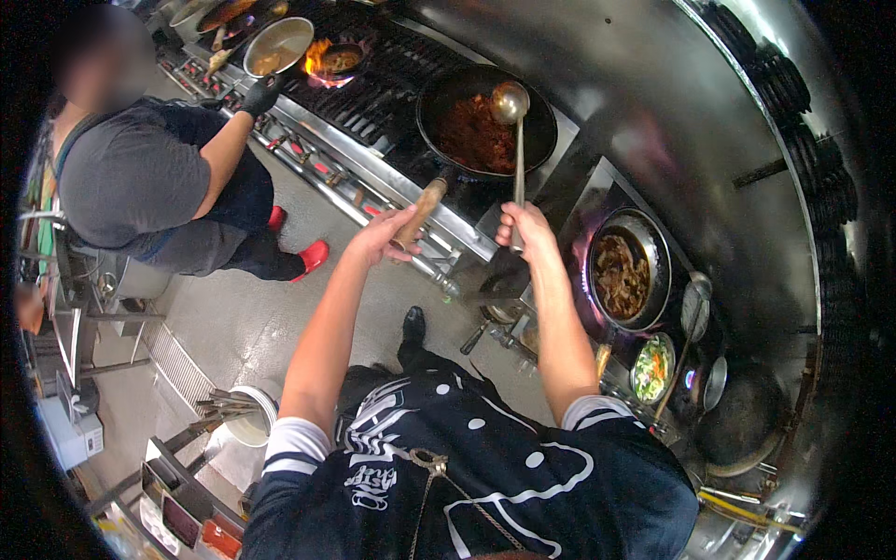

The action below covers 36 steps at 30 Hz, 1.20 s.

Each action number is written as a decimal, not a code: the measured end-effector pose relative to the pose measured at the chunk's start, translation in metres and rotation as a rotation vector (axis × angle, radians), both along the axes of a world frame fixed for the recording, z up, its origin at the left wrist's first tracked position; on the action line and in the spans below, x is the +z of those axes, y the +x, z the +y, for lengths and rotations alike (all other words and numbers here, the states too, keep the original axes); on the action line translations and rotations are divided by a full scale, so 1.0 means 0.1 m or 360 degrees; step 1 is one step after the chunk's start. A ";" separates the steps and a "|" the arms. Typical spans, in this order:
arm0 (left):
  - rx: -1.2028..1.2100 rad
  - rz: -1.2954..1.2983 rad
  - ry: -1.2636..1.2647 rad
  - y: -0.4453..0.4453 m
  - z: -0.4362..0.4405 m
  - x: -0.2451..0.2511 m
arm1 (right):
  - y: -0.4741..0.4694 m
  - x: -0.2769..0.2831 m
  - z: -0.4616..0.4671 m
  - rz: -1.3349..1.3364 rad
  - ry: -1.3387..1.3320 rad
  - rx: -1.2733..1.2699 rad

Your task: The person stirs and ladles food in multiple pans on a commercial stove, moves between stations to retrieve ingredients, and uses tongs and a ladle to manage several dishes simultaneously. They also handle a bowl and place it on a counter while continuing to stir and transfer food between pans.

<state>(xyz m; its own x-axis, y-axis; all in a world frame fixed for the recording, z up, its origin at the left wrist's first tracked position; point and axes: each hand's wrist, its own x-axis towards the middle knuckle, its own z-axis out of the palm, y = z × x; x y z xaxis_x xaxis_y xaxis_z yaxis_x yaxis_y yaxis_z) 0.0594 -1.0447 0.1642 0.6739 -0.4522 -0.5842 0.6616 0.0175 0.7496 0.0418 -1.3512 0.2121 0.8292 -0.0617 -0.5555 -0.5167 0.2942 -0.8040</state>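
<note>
A large black wok (542,133) sits on the stove grate, with dark reddish-brown food (476,136) in it. My left hand (388,234) is at the wok's wooden handle (423,206), thumb across it and fingers partly spread beneath. Closed around the shaft of a long metal ladle (519,157), my right hand (525,227) is just beyond the wok's near rim. The ladle's round bowl rests over the food, inside the wok.
Right of me, a pan of brown meat (619,276) sits over a flame, beside a bowl of cut vegetables (652,367) and another ladle (693,308). At left a co-worker (140,168) with a black glove holds a metal pan (280,45) near a flaming small pan (343,59).
</note>
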 end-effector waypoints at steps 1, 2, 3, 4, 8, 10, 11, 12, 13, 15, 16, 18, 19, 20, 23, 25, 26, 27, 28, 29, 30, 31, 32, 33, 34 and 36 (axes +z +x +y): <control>-0.0167 0.0033 -0.0002 0.10 -0.07 -0.05 | -0.06 0.07 -0.15 -0.0009 -0.0281 0.0043; -0.0205 0.0189 -0.0060 0.16 -0.15 -0.12 | -0.01 0.13 -0.28 -0.0024 -0.0763 0.0140; -0.0257 0.0201 -0.0126 0.19 -0.21 -0.19 | 0.03 0.16 -0.39 -0.0052 -0.1181 0.0285; -0.0314 0.0217 -0.0191 0.18 -0.29 -0.27 | 0.11 0.17 -0.46 -0.0007 -0.1441 0.0329; -0.0189 0.0142 -0.0295 0.03 -0.50 -0.50 | 0.43 0.21 -0.54 -0.0215 -0.2064 0.0660; -0.0128 0.0128 -0.0244 -0.02 -0.55 -0.53 | 0.38 0.39 -0.53 -0.0287 -0.2445 0.1012; -0.0103 0.0129 -0.0247 -0.04 -0.56 -0.53 | 0.29 0.61 -0.57 -0.0051 -0.2484 0.1067; -0.0076 0.0128 -0.0249 -0.04 -0.56 -0.52 | 0.17 0.89 -0.63 0.0114 -0.2546 0.1183; -0.0059 0.0114 -0.0276 -0.04 -0.55 -0.51 | 0.04 1.18 -0.69 0.0130 -0.2682 0.1250; -0.0026 0.0127 -0.0260 -0.03 -0.51 -0.51 | -0.28 1.72 -0.76 -0.0075 -0.2956 0.1329; -0.0020 0.0126 -0.0274 -0.03 -0.50 -0.51 | -0.40 1.92 -0.78 0.0132 -0.3088 0.1327; 0.0014 0.0148 -0.0250 -0.03 -0.50 -0.54 | -0.65 2.28 -0.77 0.0208 -0.3014 0.1160; 0.0019 0.0151 -0.0220 -0.04 -0.51 -0.56 | -0.74 2.39 -0.76 0.0183 -0.3063 0.1233; 0.0022 0.0151 -0.0188 -0.04 -0.52 -0.58 | -0.82 2.48 -0.74 0.0175 -0.3123 0.1275; -0.0028 0.0109 -0.0112 -0.08 -0.57 -0.65 | -0.89 2.27 -0.55 0.0553 -0.3237 0.1374; -0.0043 0.0057 -0.0094 -0.10 -0.60 -0.68 | -0.86 1.77 -0.36 0.0545 -0.3053 0.1221; -0.0034 0.0033 -0.0091 -0.12 -0.60 -0.69 | -0.81 1.41 -0.24 0.0537 -0.2960 0.1056; -0.0017 0.0008 -0.0086 -0.14 -0.60 -0.70 | -0.75 1.03 -0.12 0.0566 -0.2870 0.0873; -0.0026 0.0002 -0.0075 -0.14 -0.59 -0.70 | -0.70 0.71 -0.04 0.0304 -0.2734 0.0733; -0.0049 -0.0011 -0.0060 -0.14 -0.58 -0.70 | -0.70 0.43 0.01 0.0113 -0.2602 0.0563; -0.0082 -0.0016 -0.0057 -0.12 -0.57 -0.70 | -0.71 0.21 0.05 -0.0083 -0.2419 0.0411; -0.0068 -0.0015 -0.0066 -0.12 -0.56 -0.70 | -0.69 0.06 0.07 -0.0124 -0.2271 0.0270; -0.0061 0.0003 -0.0085 -0.10 -0.54 -0.71 | -0.64 -0.01 0.04 -0.0011 -0.2156 0.0215; -0.0047 0.0030 -0.0104 -0.09 -0.53 -0.72 | -0.58 -0.05 0.04 -0.0041 -0.2010 0.0131; -0.0069 0.0047 -0.0074 -0.08 -0.53 -0.73 | -0.50 -0.06 0.05 0.0045 -0.1849 0.0077; -0.0102 -0.0006 -0.0040 -0.07 -0.53 -0.75 | -0.30 -0.03 0.12 0.0119 -0.1546 -0.0074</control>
